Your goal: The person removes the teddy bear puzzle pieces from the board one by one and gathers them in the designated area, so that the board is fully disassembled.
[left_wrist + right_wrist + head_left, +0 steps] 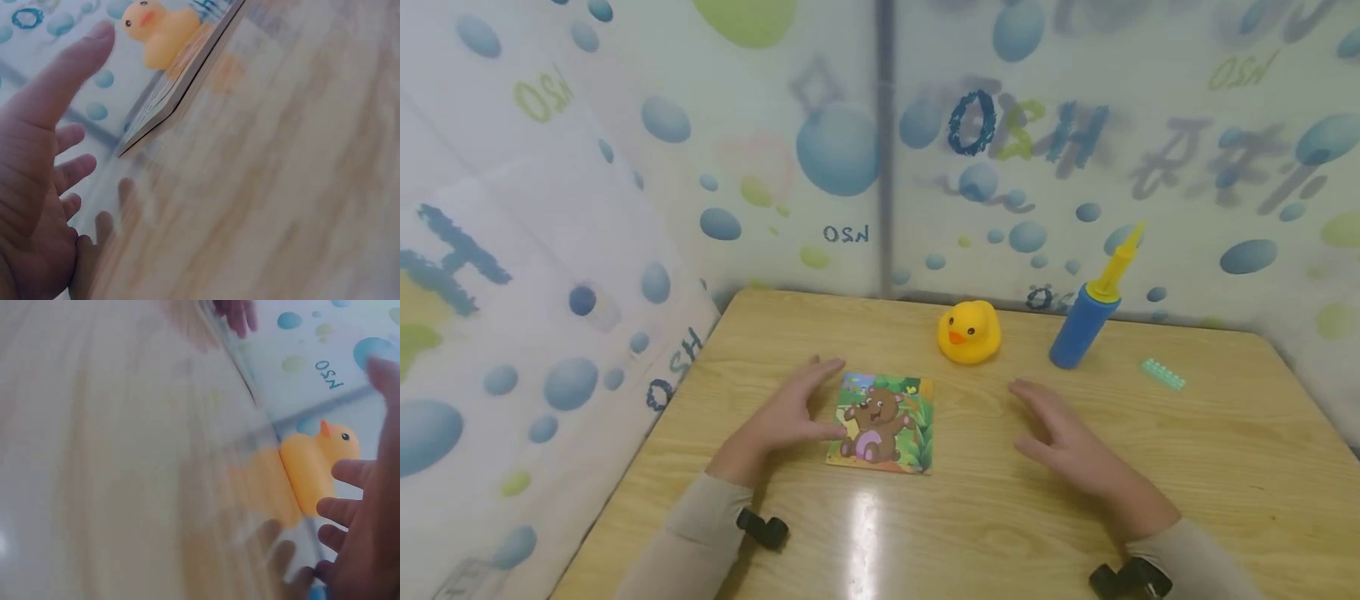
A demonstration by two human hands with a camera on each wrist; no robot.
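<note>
Over table (pixel 1225 467), hands (pixel 790 417) spread flat

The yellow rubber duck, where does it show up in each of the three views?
Head: rubber duck at centre, on the table's far side behind the bear puzzle.
Left wrist: top, left of centre, beyond the puzzle's edge.
Right wrist: right of centre, beside the right hand.
Shared landmark: the bubble-print wall.

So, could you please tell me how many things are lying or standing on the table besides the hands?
4: a bear puzzle between the hands, a yellow duck behind it, a blue pump right of the duck, and a small green brick farther right. Nothing seems hidden.
</note>
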